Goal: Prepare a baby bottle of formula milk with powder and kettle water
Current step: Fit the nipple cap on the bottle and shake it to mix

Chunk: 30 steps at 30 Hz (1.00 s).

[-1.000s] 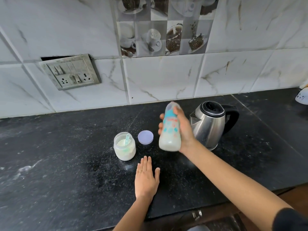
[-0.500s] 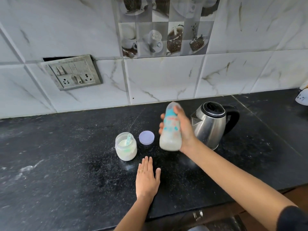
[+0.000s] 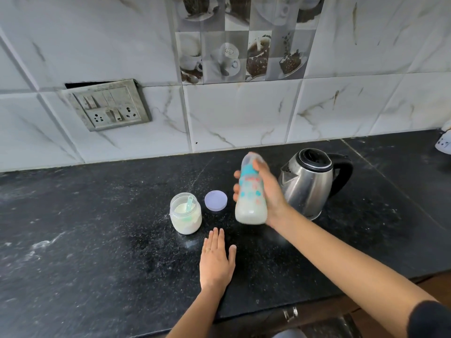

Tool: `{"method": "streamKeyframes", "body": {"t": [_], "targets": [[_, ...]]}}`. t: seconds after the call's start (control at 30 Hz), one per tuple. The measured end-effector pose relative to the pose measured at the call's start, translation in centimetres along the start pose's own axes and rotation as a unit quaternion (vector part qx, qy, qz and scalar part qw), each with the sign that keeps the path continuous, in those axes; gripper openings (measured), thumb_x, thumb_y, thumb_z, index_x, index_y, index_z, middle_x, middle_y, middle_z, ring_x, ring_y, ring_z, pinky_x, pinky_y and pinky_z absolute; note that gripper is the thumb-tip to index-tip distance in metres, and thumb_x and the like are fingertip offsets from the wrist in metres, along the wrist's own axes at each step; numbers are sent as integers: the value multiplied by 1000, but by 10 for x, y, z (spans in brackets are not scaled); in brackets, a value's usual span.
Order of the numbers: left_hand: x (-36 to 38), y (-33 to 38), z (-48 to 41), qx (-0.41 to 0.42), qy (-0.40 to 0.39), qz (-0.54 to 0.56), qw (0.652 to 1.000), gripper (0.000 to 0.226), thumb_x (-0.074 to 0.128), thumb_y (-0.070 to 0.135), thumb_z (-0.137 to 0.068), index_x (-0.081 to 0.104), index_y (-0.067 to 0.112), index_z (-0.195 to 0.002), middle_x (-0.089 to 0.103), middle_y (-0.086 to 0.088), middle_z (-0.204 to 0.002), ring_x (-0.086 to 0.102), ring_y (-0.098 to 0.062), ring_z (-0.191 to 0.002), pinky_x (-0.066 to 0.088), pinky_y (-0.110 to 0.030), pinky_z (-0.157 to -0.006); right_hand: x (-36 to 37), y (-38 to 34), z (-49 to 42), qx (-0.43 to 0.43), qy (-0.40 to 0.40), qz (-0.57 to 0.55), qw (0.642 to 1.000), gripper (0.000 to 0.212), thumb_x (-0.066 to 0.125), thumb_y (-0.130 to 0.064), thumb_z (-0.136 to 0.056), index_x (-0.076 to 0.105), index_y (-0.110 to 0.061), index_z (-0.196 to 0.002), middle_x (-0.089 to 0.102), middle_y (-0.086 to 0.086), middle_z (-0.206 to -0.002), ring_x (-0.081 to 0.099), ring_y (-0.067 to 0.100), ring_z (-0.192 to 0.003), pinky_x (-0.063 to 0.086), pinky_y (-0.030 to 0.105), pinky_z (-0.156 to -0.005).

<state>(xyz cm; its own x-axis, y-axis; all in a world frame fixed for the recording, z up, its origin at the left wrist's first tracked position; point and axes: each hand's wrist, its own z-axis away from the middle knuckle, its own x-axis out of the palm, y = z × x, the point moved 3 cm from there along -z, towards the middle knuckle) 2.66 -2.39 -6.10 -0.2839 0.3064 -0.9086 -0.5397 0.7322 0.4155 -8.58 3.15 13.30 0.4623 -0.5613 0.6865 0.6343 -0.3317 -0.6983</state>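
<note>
My right hand grips a baby bottle with teal and orange print, held above the black counter; milky liquid fills its lower part and its outline is blurred. My left hand lies flat, palm down, on the counter just in front of it, holding nothing. An open jar of white powder with a teal scoop inside stands left of the bottle. Its lilac lid lies beside it. A steel kettle with a black handle stands right behind my right hand.
A tiled wall with a switch and socket plate rises behind the counter. A white object shows at the far right edge. The counter's front edge runs below my arms, with a drawer handle under it.
The bottle stays in my right hand at nearly the same spot, shifting slightly with blur. My left hand has not moved.
</note>
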Motion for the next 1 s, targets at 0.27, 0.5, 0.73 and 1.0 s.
{"method": "streamKeyframes", "body": {"t": [0.27,0.5,0.73,1.0], "targets": [[1,1,0,-1,0,-4,1000,86,-6,59,-81,16,13,-150,12,-3,-158,6,-13,-146,-10,-23,-113,-4,13,7,35,-20,16,999,23,56,-37,-88,53,-30,-110,62,8,-82,57,23,-55,49,29,-51],[-1,0,0,-1,0,-5,1000,86,-8,59,-80,12,15,-151,9,-1,-159,3,-11,-146,-11,-22,-112,0,2,-7,36,-1,-79,996,33,57,-40,-86,51,-13,-106,61,5,-78,59,18,-52,52,26,-49],[1,0,0,-1,1,-7,1000,85,-6,59,-82,15,14,-151,11,-2,-159,5,-12,-146,-10,-23,-112,14,-15,-22,-8,-2,-119,993,53,66,-39,-74,42,-21,-118,60,5,-77,60,19,-51,52,27,-48],[1,0,0,0,7,-8,1000,84,-6,59,-82,15,14,-151,12,-2,-159,6,-13,-146,-9,-23,-113,14,3,-4,22,-34,-19,999,29,56,-35,-86,45,-22,-110,59,8,-78,57,21,-51,50,27,-49]]}}
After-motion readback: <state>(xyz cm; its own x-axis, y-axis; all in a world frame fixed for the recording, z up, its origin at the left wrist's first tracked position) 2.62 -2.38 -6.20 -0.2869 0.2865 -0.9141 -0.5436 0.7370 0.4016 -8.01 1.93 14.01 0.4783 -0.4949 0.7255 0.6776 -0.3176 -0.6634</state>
